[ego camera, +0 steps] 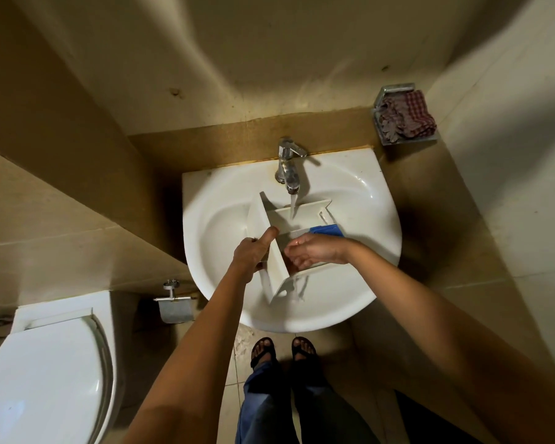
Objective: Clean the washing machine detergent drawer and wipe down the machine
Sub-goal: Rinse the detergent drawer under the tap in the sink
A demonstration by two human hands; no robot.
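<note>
The white detergent drawer (281,216) lies in the sink (225,283) with its open top up. Its long axis runs from the front panel on the left to the blue insert (327,230) on the right. Tap (287,165) water falls into it. The left hand (252,253) has its grip clasped on the front panel. The right hand (314,251) reaches inside; its grip cannot be told.
</note>
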